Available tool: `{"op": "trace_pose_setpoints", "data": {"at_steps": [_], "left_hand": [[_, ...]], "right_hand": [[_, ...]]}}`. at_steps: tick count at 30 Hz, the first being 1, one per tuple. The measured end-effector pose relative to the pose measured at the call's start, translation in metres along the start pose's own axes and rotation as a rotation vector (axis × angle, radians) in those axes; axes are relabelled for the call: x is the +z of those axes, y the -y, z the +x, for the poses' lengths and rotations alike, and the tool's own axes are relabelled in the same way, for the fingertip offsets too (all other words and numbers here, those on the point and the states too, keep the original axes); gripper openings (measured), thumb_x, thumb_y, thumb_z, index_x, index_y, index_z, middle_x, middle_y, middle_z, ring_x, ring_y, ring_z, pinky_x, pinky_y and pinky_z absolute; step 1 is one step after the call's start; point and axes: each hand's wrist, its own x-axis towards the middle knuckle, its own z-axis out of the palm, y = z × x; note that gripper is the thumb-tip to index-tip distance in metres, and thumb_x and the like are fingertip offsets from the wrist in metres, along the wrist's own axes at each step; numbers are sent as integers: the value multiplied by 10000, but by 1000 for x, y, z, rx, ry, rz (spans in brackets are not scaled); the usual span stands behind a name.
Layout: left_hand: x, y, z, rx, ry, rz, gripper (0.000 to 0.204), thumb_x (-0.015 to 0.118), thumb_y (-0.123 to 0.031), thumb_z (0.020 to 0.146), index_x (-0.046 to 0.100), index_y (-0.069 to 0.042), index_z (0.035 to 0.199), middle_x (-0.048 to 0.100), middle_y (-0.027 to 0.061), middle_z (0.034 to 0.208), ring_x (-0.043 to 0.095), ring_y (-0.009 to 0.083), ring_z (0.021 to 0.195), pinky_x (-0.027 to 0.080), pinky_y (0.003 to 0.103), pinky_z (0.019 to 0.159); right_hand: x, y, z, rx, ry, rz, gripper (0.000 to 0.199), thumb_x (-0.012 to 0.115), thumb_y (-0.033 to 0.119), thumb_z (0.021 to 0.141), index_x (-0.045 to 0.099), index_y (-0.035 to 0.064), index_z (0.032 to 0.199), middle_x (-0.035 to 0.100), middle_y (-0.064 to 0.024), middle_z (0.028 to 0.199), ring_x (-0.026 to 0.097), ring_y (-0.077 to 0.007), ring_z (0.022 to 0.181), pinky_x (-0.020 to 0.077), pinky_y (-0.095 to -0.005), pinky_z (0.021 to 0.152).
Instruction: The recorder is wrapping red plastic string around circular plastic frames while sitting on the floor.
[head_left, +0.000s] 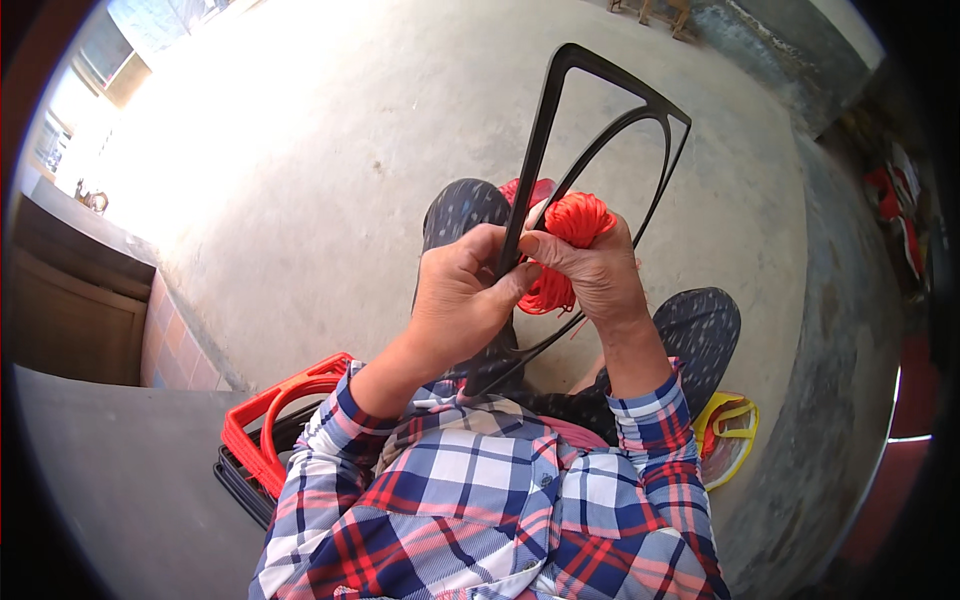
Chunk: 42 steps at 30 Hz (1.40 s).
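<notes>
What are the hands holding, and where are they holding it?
The left hand holds the black frame by one long side; the right hand holds the red cord bundle around its middle.

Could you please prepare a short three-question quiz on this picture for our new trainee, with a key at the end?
1. Which hand is wrapped around the red cord bundle?
2. True or false: the red frame lies beside the left sleeve.
3. Fill in the blank with a colour and an object: the left hand grips one bar of the ____.

Key:
1. The right hand.
2. True.
3. Black frame.
</notes>
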Motion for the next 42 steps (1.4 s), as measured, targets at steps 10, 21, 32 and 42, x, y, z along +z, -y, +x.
{"op": "trace_pose_setpoints", "data": {"at_steps": [10,21,32,42], "left_hand": [[-15,-26,15,57,163,138,111,654,-78,913,632,30,932,591,-4,708,529,57,624,439,217,567],[-36,0,3,-73,78,-2,76,611,-64,889,610,12,891,624,35,721,565,83,642,454,236,587],[-27,-5,17,262,103,280,120,652,-56,743,659,7,844,405,161,1455,496,249,1109,424,383,943],[-30,-11,25,438,367,148,172,621,0,754,648,73,908,296,199,1553,468,291,1327,379,407,1057]], "right_hand": [[6,18,-7,-83,-101,24,127,771,113,835,675,29,841,666,-19,782,600,-77,714,503,-232,659],[-60,-25,-19,40,-487,918,256,658,215,889,602,22,1049,652,-102,942,626,-271,967,501,-426,931],[-28,37,-18,-162,-105,104,545,633,117,943,354,-34,1387,681,-174,1030,666,-174,913,532,-292,841],[-40,29,-8,-24,57,199,270,568,214,970,642,-46,977,695,-158,990,661,-168,934,517,-293,878]]}}
